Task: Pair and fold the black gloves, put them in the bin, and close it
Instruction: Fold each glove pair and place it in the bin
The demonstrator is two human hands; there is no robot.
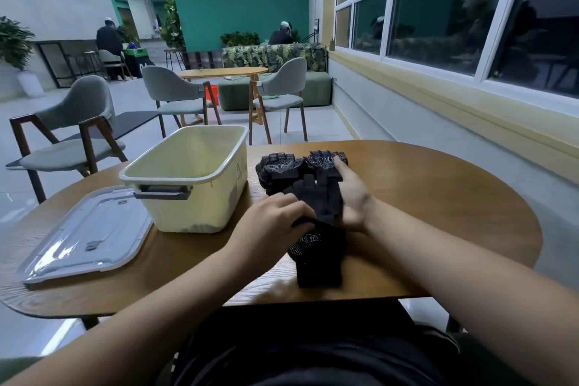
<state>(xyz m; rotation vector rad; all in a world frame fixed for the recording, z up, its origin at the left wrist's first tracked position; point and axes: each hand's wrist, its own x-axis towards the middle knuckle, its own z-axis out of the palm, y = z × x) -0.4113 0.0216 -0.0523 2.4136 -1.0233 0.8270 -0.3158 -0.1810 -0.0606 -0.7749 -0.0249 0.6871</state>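
Note:
A black dotted glove [318,247] lies on the wooden table [438,197] in front of me, cuff toward me and fingers pointing away. My left hand [272,216] grips its middle with curled fingers. My right hand [351,194] lies flat along the glove's fingers on the right side. Behind them, two folded bundles of black gloves [300,166] sit side by side. The cream bin [191,178] stands open to the left, and nothing shows inside it. Its clear lid [84,235] lies flat on the table further left.
The table's curved edge runs close to my body. Grey chairs [72,135] stand beyond the table to the left, with another table and sofa further back. A window wall runs along the right. Two people are far in the background.

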